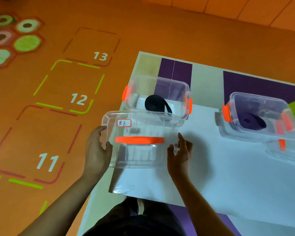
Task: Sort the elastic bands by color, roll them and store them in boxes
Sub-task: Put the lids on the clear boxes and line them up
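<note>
The clear lid [136, 154] looks light, stiff and slick. The left hand [96, 147] clamps its grip on the nine o'clock edge; the right hand [180, 154], grip apart, touches three o'clock.

two boxes [182, 92] [255, 103], two lids [138, 150] [283, 154], two rolled bands [154, 103] [252, 120] (black, purple)

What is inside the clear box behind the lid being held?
A rolled black band with a loose tail lies in the box. The lid overlaps the box's near edge, so the floor there is unclear.
</note>
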Available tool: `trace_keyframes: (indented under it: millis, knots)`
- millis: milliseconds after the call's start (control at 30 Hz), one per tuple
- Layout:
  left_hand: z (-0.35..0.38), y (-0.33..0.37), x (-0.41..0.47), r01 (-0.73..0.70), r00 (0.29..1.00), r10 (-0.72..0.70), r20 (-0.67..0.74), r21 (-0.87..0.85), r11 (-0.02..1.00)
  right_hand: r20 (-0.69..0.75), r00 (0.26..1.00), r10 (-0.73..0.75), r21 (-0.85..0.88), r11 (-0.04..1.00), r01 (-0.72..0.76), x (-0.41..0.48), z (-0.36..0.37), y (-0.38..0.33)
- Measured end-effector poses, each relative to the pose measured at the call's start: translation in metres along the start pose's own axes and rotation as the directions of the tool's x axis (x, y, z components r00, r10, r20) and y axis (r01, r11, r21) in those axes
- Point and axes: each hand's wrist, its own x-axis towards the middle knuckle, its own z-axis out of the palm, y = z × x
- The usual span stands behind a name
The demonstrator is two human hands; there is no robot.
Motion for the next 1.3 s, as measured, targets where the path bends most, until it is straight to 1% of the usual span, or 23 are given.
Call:
trace_keyframes:
  millis: [133,200,233,367,467,567,700,833,900,967,1033,1100,1167,1233,1300]
  knots:
    - [0.003,0.029,0.049,-0.026,0.999,0.021,-0.045,-0.113,0.993,-0.082,0.996,-0.037,0.051,0.998,0.042,0.047,-0.013,-0.02]
    - [0.008,0.048,0.076,0.005,0.999,-0.011,-0.035,-0.177,0.984,-0.099,0.994,-0.036,0.055,0.998,0.041,0.071,-0.017,-0.028]
    - [0.012,0.056,0.089,0.021,1.0,-0.024,-0.015,-0.181,0.983,-0.104,0.994,-0.024,0.052,0.998,0.029,0.083,-0.018,-0.031]
    - [0.036,0.076,0.14,0.006,0.998,0.0,0.061,-0.091,0.996,-0.076,0.997,0.023,-0.01,1.0,-0.023,0.129,-0.015,-0.034]
    - [0.057,0.085,0.166,0.029,0.995,-0.025,0.099,-0.037,0.999,-0.061,0.995,0.08,-0.041,0.996,-0.083,0.156,-0.008,-0.025]
    - [0.075,0.08,0.181,0.035,0.99,-0.044,0.137,0.067,0.997,-0.065,0.992,0.105,-0.108,0.988,-0.111,0.175,-0.001,-0.017]
    - [0.084,0.064,0.19,0.003,0.983,-0.034,0.178,0.173,0.985,-0.04,0.996,0.083,-0.183,0.979,-0.089,0.188,0.005,-0.008]
    - [0.086,0.066,0.192,-0.066,0.986,0.029,0.162,0.228,0.971,-0.014,1.0,0.01,-0.243,0.97,-0.013,0.191,0.006,-0.002]
    - [0.088,0.066,0.191,-0.066,0.988,0.024,0.154,0.272,0.96,-0.016,0.999,-0.031,-0.294,0.955,0.025,0.191,0.005,0.002]
    - [0.088,0.063,0.188,-0.05,0.988,0.007,0.157,0.27,0.962,-0.021,0.998,-0.064,-0.333,0.942,0.054,0.189,0.003,0.006]
    - [0.087,0.059,0.182,-0.08,0.985,0.036,0.168,0.265,0.961,-0.016,0.995,-0.098,-0.351,0.933,0.086,0.188,0.003,0.008]
    - [0.085,0.059,0.173,-0.11,0.981,0.075,0.18,0.192,0.975,-0.015,0.992,-0.128,-0.373,0.921,0.113,0.188,0.002,0.008]
    - [0.083,0.059,0.165,-0.104,0.98,0.085,0.182,0.096,0.99,-0.015,0.989,-0.146,-0.382,0.915,0.129,0.188,0.004,0.006]
    - [0.086,0.058,0.163,-0.073,0.985,0.058,0.163,0.084,0.994,-0.015,0.989,-0.148,-0.38,0.916,0.132,0.188,0.004,0.006]
    - [0.091,0.061,0.163,0.011,0.991,-0.019,0.131,0.061,0.998,-0.009,0.987,-0.161,-0.389,0.91,0.144,0.188,0.004,0.008]
